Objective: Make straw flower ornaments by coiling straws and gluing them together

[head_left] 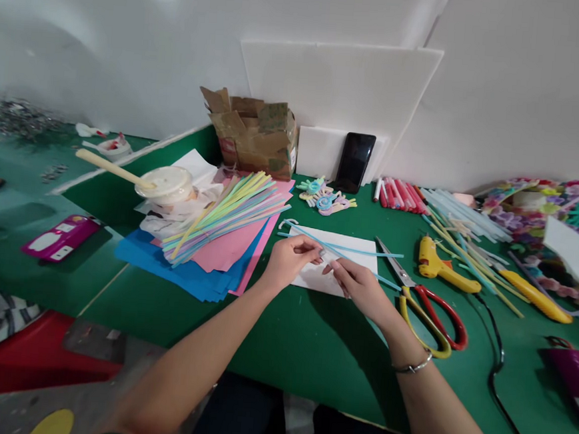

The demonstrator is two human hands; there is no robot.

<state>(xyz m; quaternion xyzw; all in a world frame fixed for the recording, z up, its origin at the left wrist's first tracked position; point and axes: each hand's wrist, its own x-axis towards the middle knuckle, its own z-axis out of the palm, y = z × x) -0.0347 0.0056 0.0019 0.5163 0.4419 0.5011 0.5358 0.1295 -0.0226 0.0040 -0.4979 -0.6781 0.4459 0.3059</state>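
Note:
My left hand (291,258) and my right hand (359,288) meet over a white sheet of paper (360,244), both with fingers pinched together. Between the fingertips is a small pale piece (327,255), mostly covered, whose kind I cannot make out. Thin light-blue pipe cleaners (384,254) cross the paper behind and under my hands; whether my fingers grip one of them is hidden. A short curled white piece (289,224) lies at the paper's upper left corner. Just right of my right hand lie open scissors (420,301) with red and yellow handles.
Left are a bundle of pastel pipe cleaners (224,218), blue sheets (165,267) and a lidded cup (164,186). Behind stand a cardboard box (255,137) and phone (355,160), near coiled pastel shapes (326,198). Right are pink markers (401,196), a yellow glue gun (441,266) and yellow cutter (536,296).

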